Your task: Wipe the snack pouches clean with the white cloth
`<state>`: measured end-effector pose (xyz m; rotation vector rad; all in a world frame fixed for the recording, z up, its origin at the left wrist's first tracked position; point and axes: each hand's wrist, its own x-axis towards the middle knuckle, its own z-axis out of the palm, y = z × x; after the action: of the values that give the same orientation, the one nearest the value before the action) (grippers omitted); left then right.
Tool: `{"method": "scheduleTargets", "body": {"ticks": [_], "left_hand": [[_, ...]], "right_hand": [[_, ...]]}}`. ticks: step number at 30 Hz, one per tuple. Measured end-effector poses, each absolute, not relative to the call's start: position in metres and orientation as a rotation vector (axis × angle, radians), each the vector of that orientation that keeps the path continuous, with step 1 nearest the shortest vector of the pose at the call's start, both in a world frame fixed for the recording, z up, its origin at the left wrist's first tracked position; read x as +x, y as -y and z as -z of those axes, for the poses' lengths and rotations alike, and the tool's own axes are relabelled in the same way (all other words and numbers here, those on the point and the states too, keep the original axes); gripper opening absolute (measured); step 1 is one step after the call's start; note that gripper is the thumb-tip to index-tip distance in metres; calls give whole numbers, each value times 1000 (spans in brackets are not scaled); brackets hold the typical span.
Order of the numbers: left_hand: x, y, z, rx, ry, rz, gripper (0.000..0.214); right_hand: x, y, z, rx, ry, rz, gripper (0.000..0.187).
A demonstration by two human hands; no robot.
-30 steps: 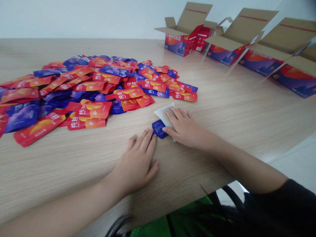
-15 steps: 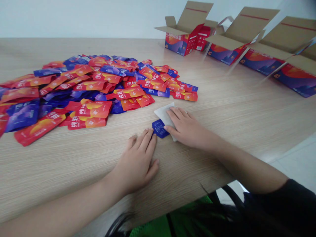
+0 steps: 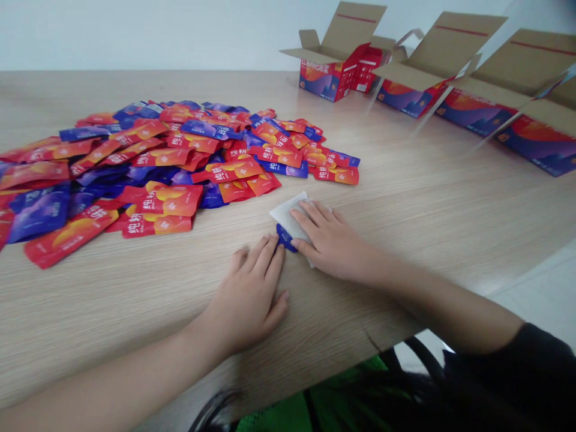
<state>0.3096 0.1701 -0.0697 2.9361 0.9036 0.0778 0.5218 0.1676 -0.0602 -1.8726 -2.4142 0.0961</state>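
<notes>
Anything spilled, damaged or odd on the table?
No spill or obvious damage shows. One oddity: a thin dark line at the near edge of the table; I can't tell whether it is a crack or a hair. The white cloth hides part of the blue pouch.

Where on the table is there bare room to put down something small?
Bare tabletop shows between the right hand and the open boxes; another patch lies between the left hand and the pouch pile. It is crowded within the pile and between both hands, where the white cloth partly covers a blue packet.
</notes>
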Motion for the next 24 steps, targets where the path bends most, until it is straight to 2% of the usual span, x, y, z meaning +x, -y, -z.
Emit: {"method": "scheduleTargets", "body": {"ticks": [5,13,24], "left_hand": [[309,-169,69,2935,-907,-53,63],[308,-169,70,2917,-904,-68,59],[310,-169,69,2929,-916,-40,63]], "right_hand": [[525,-173,63,-2012,2327,-45,65],[506,-164,63,-1666,2517,-57,59],[529,-174,63,-2016,2312,-56,66]]}}
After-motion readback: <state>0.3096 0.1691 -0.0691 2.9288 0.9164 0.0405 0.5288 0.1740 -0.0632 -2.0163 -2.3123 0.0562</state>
